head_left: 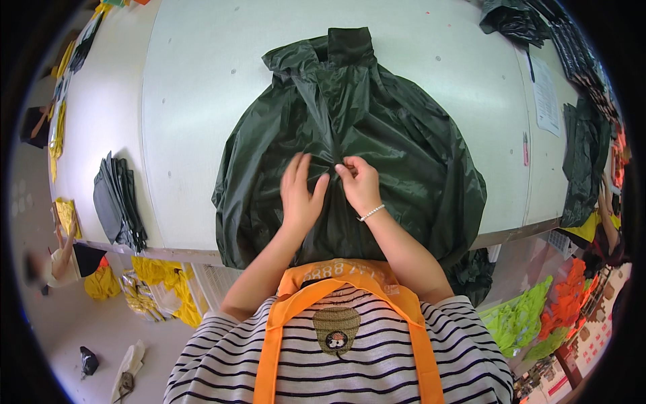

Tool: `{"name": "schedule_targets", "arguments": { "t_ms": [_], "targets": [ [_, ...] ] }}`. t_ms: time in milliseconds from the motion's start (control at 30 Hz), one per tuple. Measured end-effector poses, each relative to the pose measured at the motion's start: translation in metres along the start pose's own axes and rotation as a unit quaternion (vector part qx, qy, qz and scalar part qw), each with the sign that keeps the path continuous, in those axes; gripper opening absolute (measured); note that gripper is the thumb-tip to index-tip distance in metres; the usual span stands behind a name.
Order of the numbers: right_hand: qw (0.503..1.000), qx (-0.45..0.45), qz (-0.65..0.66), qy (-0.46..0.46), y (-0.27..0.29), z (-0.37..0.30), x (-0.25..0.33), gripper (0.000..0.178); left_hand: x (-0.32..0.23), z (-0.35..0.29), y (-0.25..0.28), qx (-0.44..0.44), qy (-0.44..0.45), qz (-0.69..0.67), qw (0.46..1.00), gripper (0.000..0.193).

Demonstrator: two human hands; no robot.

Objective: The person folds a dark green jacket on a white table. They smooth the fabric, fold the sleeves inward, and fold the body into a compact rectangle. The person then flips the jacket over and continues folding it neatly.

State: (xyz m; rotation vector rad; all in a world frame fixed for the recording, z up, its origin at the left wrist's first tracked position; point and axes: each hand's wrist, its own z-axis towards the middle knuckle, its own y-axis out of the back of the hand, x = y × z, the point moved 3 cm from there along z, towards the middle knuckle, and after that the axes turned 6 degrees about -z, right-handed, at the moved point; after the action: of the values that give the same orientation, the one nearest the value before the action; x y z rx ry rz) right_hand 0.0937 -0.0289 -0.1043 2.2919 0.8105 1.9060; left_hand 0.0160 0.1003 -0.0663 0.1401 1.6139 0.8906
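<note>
A dark green raincoat [404,135] of thin shiny fabric lies spread on the white table, its collar at the far end and its lower part at the near edge. My left hand [301,192] rests over the front of it, thumb and fingers apart, with nothing held. Close beside it, my right hand [359,182] pinches the raincoat's front edge at the middle, thumb against bent fingers. Folds run from the collar down to that pinch. A beaded bracelet circles my right wrist.
On the white table [195,101], a stack of folded dark green garments [118,202] lies at the left. More dark garments [584,155], a paper sheet [545,94] and a pink pen [525,149] lie at the right. Yellow bundles [168,283] sit below the left edge; other people work at both sides.
</note>
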Motion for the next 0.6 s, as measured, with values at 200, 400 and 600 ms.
{"name": "schedule_targets", "arguments": {
  "t_ms": [200, 400, 600],
  "targets": [
    [0.884, -0.081, -0.439, 0.139, 0.110, -0.064, -0.014, 0.062, 0.078, -0.118, 0.056, 0.034, 0.083, 0.320, 0.943, 0.083],
    [0.838, -0.073, -0.541, -0.010, 0.160, -0.061, -0.099, 0.071, 0.116, -0.094, 0.079, 0.098, 0.035, 0.344, 0.933, 0.092],
    [0.827, -0.111, -0.545, 0.087, 0.158, 0.037, -0.082, 0.070, 0.145, -0.008, 0.086, 0.075, -0.025, 0.362, 0.929, 0.089]
  ]
}}
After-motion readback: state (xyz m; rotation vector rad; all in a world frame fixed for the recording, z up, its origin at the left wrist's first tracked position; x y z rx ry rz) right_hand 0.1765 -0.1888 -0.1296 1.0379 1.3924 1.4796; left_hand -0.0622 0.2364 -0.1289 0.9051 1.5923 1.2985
